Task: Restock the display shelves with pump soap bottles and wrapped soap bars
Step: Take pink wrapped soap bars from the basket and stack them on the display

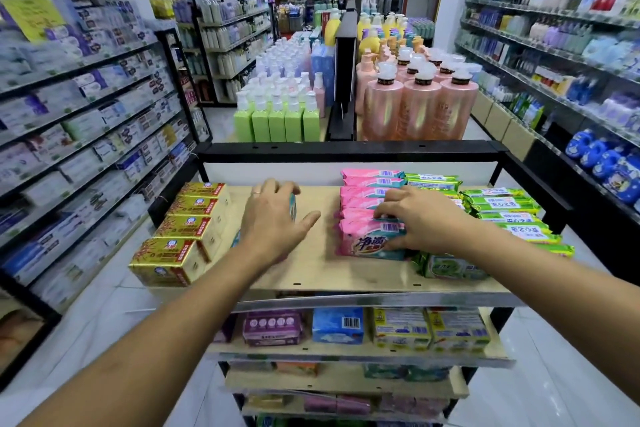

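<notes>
Midway along the top shelf [322, 270], the left hand [273, 215] grips a teal soap bar [293, 206]; the right hand [426, 218] pinches the front pink bar [367, 241], whose leaning row could slide off the front edge.

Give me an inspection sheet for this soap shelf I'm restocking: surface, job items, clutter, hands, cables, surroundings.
Surface: pale wooden top shelf, bare strip in the middle.
Job's things: gold foil-wrapped soap boxes in a row at left; pink plastic-wrapped soap bars right of centre; green plastic-wrapped soap bars far right; green square pump bottles and peach-pink round pump bottles behind.
Clutter: nothing seen.
Hands: left hand grips a teal-edged wrapped bar; right hand pinches the front pink bar.
Cables: nothing seen.
Surroundings: stocked aisle shelves both sides; white tiled floor.
</notes>
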Action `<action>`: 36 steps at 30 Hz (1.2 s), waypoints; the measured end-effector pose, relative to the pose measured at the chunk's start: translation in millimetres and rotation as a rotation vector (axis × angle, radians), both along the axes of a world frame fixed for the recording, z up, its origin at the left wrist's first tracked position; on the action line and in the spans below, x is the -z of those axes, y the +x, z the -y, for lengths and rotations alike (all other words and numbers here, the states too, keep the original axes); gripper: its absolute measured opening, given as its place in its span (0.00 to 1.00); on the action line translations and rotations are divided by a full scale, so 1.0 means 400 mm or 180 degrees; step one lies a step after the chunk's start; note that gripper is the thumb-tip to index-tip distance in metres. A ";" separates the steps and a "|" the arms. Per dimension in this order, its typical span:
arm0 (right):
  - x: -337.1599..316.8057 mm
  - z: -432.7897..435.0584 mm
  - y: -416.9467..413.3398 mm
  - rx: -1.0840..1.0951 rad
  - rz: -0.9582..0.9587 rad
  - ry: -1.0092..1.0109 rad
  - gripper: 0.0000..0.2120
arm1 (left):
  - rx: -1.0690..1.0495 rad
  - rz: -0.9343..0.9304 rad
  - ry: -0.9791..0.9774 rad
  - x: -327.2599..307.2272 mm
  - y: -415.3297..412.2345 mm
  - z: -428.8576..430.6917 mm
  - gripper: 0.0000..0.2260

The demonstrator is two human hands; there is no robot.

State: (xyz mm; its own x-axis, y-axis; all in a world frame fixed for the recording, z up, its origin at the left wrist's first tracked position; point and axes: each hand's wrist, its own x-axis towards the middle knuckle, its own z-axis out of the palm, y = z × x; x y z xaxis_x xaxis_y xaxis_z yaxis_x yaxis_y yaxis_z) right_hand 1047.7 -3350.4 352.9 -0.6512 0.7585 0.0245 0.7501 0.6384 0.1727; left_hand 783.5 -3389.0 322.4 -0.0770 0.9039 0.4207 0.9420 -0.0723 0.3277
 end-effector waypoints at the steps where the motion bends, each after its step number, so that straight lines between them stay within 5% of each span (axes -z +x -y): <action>1: -0.001 0.002 -0.003 0.0019 0.0012 -0.0015 0.31 | -0.0171 0.0048 -0.0288 -0.003 -0.014 -0.007 0.24; 6: -0.014 0.010 -0.015 0.0068 0.0073 -0.0072 0.30 | -0.0272 0.0641 -0.0789 -0.003 -0.030 -0.019 0.22; 10: -0.016 0.009 -0.013 0.0067 0.0061 -0.0066 0.30 | -0.0401 0.3157 -0.0885 -0.015 -0.019 0.032 0.24; 12: -0.015 0.008 -0.013 0.0068 0.0049 -0.0072 0.30 | -0.0102 0.4522 -0.0906 -0.005 0.009 0.084 0.36; 14: -0.015 0.008 -0.014 0.0069 0.0044 -0.0074 0.30 | 0.0150 0.5276 -0.0980 0.016 0.036 0.122 0.49; 16: -0.016 0.008 -0.015 0.0077 0.0047 -0.0081 0.30 | 0.0296 0.5532 -0.1044 0.033 0.064 0.141 0.50; 22: -0.020 0.011 -0.018 0.0085 0.0125 -0.0067 0.29 | 0.0208 0.5848 -0.0872 0.052 0.144 0.141 0.26; 29: -0.023 0.015 -0.018 0.0091 0.0108 -0.0066 0.29 | 0.0421 0.5567 -0.0958 0.047 0.124 0.124 0.27; 36: -0.020 0.016 -0.017 0.0092 0.0067 -0.0039 0.29 | 0.0940 0.3376 -0.1024 0.013 0.085 0.119 0.27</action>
State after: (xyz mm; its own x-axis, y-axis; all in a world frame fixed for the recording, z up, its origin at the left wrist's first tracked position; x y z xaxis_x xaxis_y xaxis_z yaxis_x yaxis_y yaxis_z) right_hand 1040.7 -3356.9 360.8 -0.6294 0.7771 0.0016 0.7645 0.6188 0.1809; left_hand 817.4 -3436.4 317.1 -0.0218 0.9996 0.0170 0.1408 -0.0138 0.9899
